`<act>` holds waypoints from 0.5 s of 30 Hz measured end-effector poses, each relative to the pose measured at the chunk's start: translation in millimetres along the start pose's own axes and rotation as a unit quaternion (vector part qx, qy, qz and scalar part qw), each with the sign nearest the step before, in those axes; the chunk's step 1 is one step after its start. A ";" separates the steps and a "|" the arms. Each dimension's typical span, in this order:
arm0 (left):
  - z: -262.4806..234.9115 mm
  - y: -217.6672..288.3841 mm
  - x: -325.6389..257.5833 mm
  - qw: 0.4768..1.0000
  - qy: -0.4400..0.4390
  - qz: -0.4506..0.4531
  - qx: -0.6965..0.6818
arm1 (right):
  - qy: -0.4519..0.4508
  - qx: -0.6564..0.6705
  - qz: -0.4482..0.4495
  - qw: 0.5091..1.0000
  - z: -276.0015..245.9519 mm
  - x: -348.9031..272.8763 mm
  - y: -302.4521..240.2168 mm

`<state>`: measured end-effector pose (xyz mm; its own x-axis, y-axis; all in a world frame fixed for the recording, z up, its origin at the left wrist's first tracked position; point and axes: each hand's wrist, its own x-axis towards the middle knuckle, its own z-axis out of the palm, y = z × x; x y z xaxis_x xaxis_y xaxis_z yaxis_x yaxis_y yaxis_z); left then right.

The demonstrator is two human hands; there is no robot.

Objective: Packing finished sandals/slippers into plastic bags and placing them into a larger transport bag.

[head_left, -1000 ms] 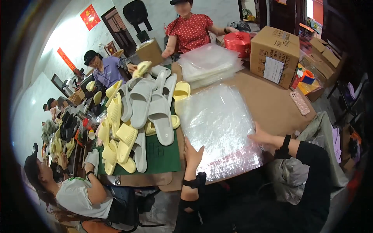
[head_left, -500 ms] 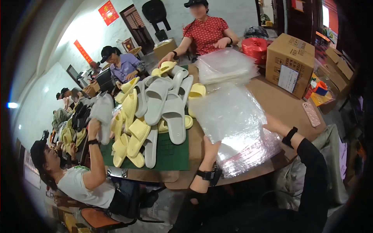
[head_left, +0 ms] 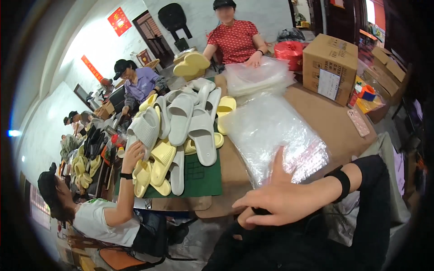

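Note:
A stack of clear plastic bags (head_left: 271, 131) lies on the brown table in front of me. My left hand (head_left: 279, 168) rests at the bags' near part, one finger visibly stretched out; my right hand hides most of it. Crossing over my left wrist, my right hand (head_left: 289, 201) has its fingers apart and holds nothing. The fingers of my right hand are close to the dark watch (head_left: 261, 211) on my left wrist. I cannot tell whether they touch it. Left of the bags, grey slippers (head_left: 201, 135) and yellow slippers (head_left: 162, 160) are piled on a green mat (head_left: 205, 180).
Across the table, a person in red (head_left: 233, 43) holds yellow slippers (head_left: 191, 65) and touches another bag stack (head_left: 257, 79). A person in white (head_left: 106, 212) holds grey slippers (head_left: 144, 128). A cardboard box (head_left: 332, 56), red twine (head_left: 288, 54) and a pink phone (head_left: 358, 123) are at right.
My right hand has left the bags' right edge and swung left over my left wrist. The person in red has raised yellow slippers; the person in white has brought grey ones toward the pile.

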<state>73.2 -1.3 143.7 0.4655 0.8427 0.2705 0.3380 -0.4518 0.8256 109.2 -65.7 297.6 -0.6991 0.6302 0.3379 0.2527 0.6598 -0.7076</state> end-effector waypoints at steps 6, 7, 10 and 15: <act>56.4 61.8 -50.7 0.932 -0.294 0.057 -0.203 | -0.012 0.080 0.173 0.982 -13.0 14.9 -16.0; 70.1 69.6 -58.0 0.917 -0.325 0.084 -0.218 | 0.026 0.074 0.162 0.984 -13.8 19.3 -15.7; 110.1 90.5 -67.5 0.874 -0.385 0.161 -0.248 | 0.049 0.052 0.159 0.985 -23.4 37.8 -24.9; 84.2 87.0 -53.5 0.801 -0.390 0.198 -0.409 | 0.105 0.031 0.153 0.982 -51.4 49.7 -11.0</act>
<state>146.6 -110.3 159.3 0.8809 0.0970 0.4632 -0.4630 -0.0260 0.8860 106.0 -20.6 354.0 -0.4420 0.8697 0.2195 0.3843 0.4047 -0.8298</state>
